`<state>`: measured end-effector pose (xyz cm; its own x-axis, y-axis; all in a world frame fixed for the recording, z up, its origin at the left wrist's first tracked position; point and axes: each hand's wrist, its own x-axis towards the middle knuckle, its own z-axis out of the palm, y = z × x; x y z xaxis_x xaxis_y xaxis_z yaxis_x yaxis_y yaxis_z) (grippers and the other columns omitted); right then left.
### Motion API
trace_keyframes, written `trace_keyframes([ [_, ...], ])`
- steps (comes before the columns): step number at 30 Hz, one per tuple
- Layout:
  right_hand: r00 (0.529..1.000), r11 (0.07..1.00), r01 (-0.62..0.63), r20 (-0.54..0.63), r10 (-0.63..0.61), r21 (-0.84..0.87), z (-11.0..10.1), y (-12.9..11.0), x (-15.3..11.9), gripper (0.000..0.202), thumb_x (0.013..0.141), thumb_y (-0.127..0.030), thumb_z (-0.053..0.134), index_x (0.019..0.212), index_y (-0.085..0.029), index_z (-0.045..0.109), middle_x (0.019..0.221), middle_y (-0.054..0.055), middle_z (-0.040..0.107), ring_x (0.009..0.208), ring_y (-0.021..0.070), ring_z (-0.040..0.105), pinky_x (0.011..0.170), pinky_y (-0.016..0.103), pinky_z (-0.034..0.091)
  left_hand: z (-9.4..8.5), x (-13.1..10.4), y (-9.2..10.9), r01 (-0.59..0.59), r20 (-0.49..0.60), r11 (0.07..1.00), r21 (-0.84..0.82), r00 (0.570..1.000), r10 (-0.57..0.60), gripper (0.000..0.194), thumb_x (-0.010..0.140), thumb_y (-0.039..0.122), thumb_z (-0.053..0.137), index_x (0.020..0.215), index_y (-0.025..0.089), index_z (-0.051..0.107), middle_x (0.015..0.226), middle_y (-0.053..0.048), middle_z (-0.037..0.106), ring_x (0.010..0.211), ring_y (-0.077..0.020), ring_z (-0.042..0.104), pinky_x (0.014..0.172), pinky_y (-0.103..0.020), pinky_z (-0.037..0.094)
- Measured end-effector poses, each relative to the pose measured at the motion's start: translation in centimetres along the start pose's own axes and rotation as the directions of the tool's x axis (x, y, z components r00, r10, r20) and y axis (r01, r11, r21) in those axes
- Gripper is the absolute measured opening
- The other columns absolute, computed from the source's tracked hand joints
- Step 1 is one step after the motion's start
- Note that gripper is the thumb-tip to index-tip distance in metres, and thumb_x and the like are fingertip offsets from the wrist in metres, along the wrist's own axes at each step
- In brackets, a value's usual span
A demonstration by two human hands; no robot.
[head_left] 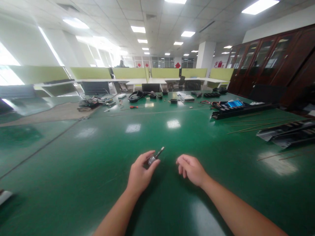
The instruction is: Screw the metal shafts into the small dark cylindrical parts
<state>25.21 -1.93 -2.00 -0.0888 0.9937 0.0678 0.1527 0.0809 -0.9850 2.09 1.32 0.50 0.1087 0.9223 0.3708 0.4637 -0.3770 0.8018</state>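
My left hand [140, 170] grips a small grey cylindrical part [153, 160] between thumb and fingers, above the green tabletop [110, 190]. From that part a thin dark stem with a pale tip points up and to the right; the picture is too soft to tell its exact kind. To its right, a short gap away, is my right hand [191, 168], closed with thumb against curled fingers. Whether anything small is pinched in it cannot be made out.
At the far edge lie a red screwdriver [134, 107], a black pouch [136, 96] and small black boxes. On the right are long black metal channels [285, 134], thin rods [248, 129] and a blue item [235, 104]. A pale object [5, 196] sits at the left edge.
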Motion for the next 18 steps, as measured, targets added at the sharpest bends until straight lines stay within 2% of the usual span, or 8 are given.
trace_keyframes([
  [4, 1.0, 0.999, 0.021, -0.019, -0.021, 0.033, -0.1, 0.4, 0.4, 0.046, 0.098, -0.056, 0.038, 0.074, -0.019, 0.052, 0.049, -0.004, 0.051, 0.04, 0.0106, 0.044, 0.045, 0.022, 0.034, -0.4, 0.3, -0.6, 0.161, -0.127, 0.983, -0.089, 0.977, -0.172, 0.054, 0.081, 0.053, 0.069, 0.119, 0.015, 0.069, 0.102, -0.009, 0.074, 0.094, -0.0263, 0.069, 0.093, -0.042, 0.053],
  [7, 0.999, 0.999, 0.042, -0.035, -0.042, 0.026, -0.1, 0.4, 0.6, 0.05, 0.097, -0.06, 0.036, 0.069, -0.021, 0.046, 0.046, -0.006, 0.044, 0.041, 0.0106, 0.043, 0.047, 0.023, 0.035, -1.1, 0.3, 0.1, 0.22, -0.164, 0.954, -0.205, 0.953, -0.255, 0.059, 0.081, 0.057, 0.067, 0.118, 0.011, 0.067, 0.105, -0.013, 0.074, 0.097, -0.0272, 0.071, 0.095, -0.043, 0.054],
  [9, 0.998, 0.999, 0.05, -0.04, -0.049, 0.017, -0.1, 0.3, 0.7, 0.05, 0.097, -0.061, 0.037, 0.068, -0.021, 0.045, 0.047, -0.006, 0.044, 0.042, 0.0109, 0.043, 0.048, 0.023, 0.035, -2.3, 0.1, 1.2, 0.219, -0.17, 0.936, -0.275, 0.947, -0.271, 0.062, 0.08, 0.06, 0.066, 0.117, 0.01, 0.064, 0.11, -0.016, 0.073, 0.1, -0.0281, 0.071, 0.097, -0.044, 0.054],
  [12, 0.997, 0.998, 0.06, -0.04, -0.06, 0.001, 0.1, 0.1, 0.6, 0.049, 0.097, -0.059, 0.039, 0.068, -0.021, 0.046, 0.048, -0.006, 0.045, 0.044, 0.0112, 0.044, 0.05, 0.023, 0.036, -5.4, -1.1, 2.4, 0.217, -0.136, 0.929, -0.301, 0.954, -0.267, 0.059, 0.075, 0.059, 0.072, 0.111, 0.013, 0.062, 0.115, -0.017, 0.071, 0.108, -0.0303, 0.068, 0.103, -0.046, 0.051],
  [15, 0.997, 0.998, 0.067, -0.025, -0.068, -0.018, 0.4, -0.1, 0.3, 0.046, 0.098, -0.055, 0.043, 0.067, -0.02, 0.048, 0.049, -0.005, 0.048, 0.045, 0.011, 0.045, 0.052, 0.023, 0.037, -9.5, -4.3, 1.5, 0.24, -0.074, 0.967, -0.087, 0.966, -0.246, 0.053, 0.072, 0.063, 0.073, 0.104, 0.021, 0.062, 0.113, -0.012, 0.073, 0.111, -0.0333, 0.067, 0.103, -0.052, 0.05],
  [17, 0.998, 0.997, 0.069, -0.006, -0.069, -0.026, 0.7, -0.3, 0.2, 0.044, 0.098, -0.052, 0.045, 0.068, -0.02, 0.049, 0.049, -0.005, 0.049, 0.045, 0.011, 0.046, 0.052, 0.022, 0.037, -11.6, -7.3, 0.0, 0.239, -0.114, 0.961, 0.139, 0.968, -0.224, 0.052, 0.069, 0.065, 0.072, 0.102, 0.026, 0.064, 0.112, -0.008, 0.074, 0.11, -0.0364, 0.066, 0.103, -0.057, 0.048],
  [18, 0.998, 0.997, 0.069, 0.003, -0.069, -0.029, 0.8, -0.3, 0.2, 0.044, 0.098, -0.051, 0.045, 0.068, -0.02, 0.05, 0.049, -0.005, 0.05, 0.045, 0.0111, 0.046, 0.052, 0.022, 0.037, -12.3, -8.8, -0.7, 0.253, -0.165, 0.939, 0.231, 0.962, -0.219, 0.049, 0.068, 0.066, 0.072, 0.097, 0.028, 0.066, 0.108, -0.007, 0.075, 0.104, -0.0384, 0.068, 0.098, -0.06, 0.051],
])
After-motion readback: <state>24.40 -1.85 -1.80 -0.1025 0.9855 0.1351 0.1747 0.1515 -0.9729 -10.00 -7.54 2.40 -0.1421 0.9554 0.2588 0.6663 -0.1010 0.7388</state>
